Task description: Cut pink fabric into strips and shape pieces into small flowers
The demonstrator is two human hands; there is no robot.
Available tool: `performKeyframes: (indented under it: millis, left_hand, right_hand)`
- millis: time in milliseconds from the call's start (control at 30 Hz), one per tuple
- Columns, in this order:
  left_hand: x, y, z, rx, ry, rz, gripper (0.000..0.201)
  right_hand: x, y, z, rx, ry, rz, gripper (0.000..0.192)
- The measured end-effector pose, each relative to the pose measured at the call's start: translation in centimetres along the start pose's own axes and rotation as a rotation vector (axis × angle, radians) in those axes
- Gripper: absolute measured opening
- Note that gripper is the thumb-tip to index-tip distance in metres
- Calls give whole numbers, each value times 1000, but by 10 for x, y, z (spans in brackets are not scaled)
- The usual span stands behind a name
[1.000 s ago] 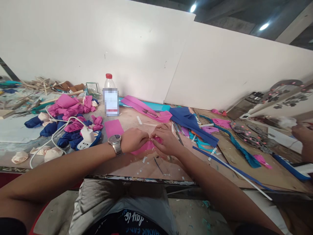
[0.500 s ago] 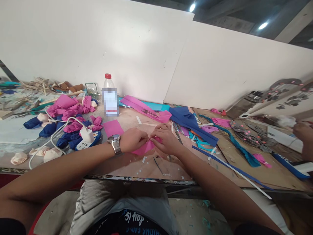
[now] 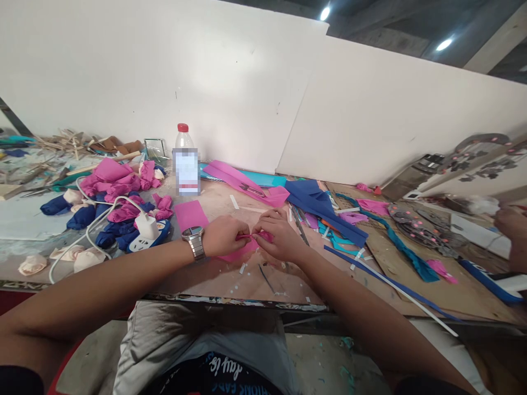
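Observation:
My left hand (image 3: 224, 235), with a metal wristwatch (image 3: 194, 241) on the wrist, pinches the edge of a piece of pink paper (image 3: 240, 252) low over the table. Facing it, the fingertips of my right hand (image 3: 279, 233) are closed on the same paper, and a gathered bit shows between the two hands. Part of the paper is hidden under my fingers. Just behind my left wrist lies a flat pink square (image 3: 190, 215). A long pink strip (image 3: 242, 181) lies beyond my hands.
Left are crumpled pink and blue bundles (image 3: 119, 181), cream ones (image 3: 88, 259), and a power strip (image 3: 150, 236) with a white cable. A red-capped bottle (image 3: 183, 137) stands behind. Right are blue material (image 3: 315, 200), a teal strip (image 3: 411, 258) and another person's hand (image 3: 510, 222).
The pink paper between my fingertips is more gathered and narrow now, and a folded pink edge shows at my left fingertips. Both hands stay in nearly the same place.

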State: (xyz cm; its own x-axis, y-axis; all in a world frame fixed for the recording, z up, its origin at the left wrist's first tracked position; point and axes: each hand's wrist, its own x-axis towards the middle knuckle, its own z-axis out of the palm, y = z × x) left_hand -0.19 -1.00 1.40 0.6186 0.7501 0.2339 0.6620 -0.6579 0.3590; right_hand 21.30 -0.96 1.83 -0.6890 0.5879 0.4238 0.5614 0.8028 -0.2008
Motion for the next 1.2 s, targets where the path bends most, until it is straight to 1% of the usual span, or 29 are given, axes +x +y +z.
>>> performKeyframes:
  millis: [267, 367, 533, 700, 900, 1000, 1100, 1200]
  left_hand:
    - [-1, 4, -7, -120, -14, 35, 29]
    - [0, 2, -7, -141, -25, 43, 30]
    - [3, -4, -5, -204, -81, 74, 32]
    - [3, -5, -4, -205, -129, 41, 29]
    - [3, -6, -5, -231, -145, 45, 29]
    - [3, -6, -5, -270, -153, 44, 30]
    - [3, -7, -5, -322, -174, 34, 30]
    - [4, -8, -5, -346, -183, 24, 33]
  right_hand:
    - [0, -1, -2, 29, 0, -1, 10]
    - [0, 0, -3, 46, -7, 10, 8]
    - [0, 0, -4, 47, -9, 9, 6]
    - [1, -2, -4, 33, -20, 2, 10]
    - [-1, -2, -5, 66, -33, -7, 5]
    - [-1, -1, -4, 77, -36, -20, 7]
    - [-1, 1, -2, 68, -7, -13, 10]
    - [-1, 2, -1, 68, 15, -10, 9]
